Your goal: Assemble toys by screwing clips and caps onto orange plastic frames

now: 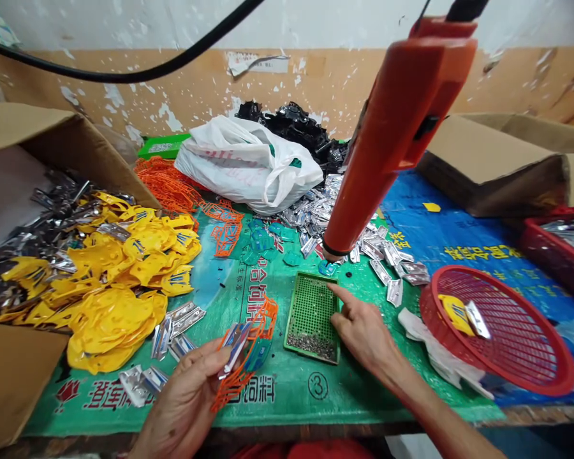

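Note:
My left hand (191, 389), at the lower middle, is closed with its thumb on a shiny metal plate (238, 347). The same grip holds an orange plastic lattice piece (264, 325), with a teal part visible behind it. My right hand (363, 328) is at the right rim of a green perforated tray (310, 306). Its index finger points out over the tray edge and the other fingers curl; no held thing shows. Small metal screws (309, 345) lie at the tray's near end. A red electric screwdriver (387, 134) hangs above, tip down beyond the tray.
Yellow plastic pieces (119, 319) spill from a cardboard box (23, 376) at left. Metal plates (392, 258) are strewn beyond the tray. A white plastic bag (243, 162) lies behind. At right sits a red basket (516, 331) with a yellow piece and a metal plate inside.

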Demonstrator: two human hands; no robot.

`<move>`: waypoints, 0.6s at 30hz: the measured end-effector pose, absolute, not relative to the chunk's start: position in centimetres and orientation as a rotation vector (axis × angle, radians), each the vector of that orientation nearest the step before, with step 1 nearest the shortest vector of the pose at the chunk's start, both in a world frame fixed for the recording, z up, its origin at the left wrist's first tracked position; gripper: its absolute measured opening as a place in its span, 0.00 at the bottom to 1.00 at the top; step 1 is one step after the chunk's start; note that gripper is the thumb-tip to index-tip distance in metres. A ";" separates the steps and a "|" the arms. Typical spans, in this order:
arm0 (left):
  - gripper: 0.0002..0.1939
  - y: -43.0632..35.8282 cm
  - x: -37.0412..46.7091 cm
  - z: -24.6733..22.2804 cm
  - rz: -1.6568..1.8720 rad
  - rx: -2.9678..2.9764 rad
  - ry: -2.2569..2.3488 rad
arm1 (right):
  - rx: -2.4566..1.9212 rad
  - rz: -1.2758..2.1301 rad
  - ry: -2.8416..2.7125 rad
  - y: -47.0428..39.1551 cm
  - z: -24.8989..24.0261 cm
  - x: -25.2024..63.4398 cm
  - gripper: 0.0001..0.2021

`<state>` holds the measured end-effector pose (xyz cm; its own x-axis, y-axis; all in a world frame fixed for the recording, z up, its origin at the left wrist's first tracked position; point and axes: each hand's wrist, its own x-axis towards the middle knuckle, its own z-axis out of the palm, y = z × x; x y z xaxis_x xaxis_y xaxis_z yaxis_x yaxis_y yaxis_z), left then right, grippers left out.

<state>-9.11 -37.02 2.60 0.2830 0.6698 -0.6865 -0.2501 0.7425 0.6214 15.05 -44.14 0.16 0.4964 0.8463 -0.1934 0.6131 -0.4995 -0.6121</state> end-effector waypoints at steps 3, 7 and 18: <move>0.09 -37.2 -9.0 2.5 0.656 0.432 1.132 | -2.186 0.809 -0.937 -44.9 -0.4 13.8 0.24; 0.10 -37.6 -8.9 2.8 0.645 0.467 1.116 | -2.065 0.940 -0.716 -45.7 -1.2 11.8 0.15; 0.09 -37.8 -9.6 3.1 0.714 0.467 1.105 | -1.914 0.145 -1.661 -48.1 -0.5 11.8 0.12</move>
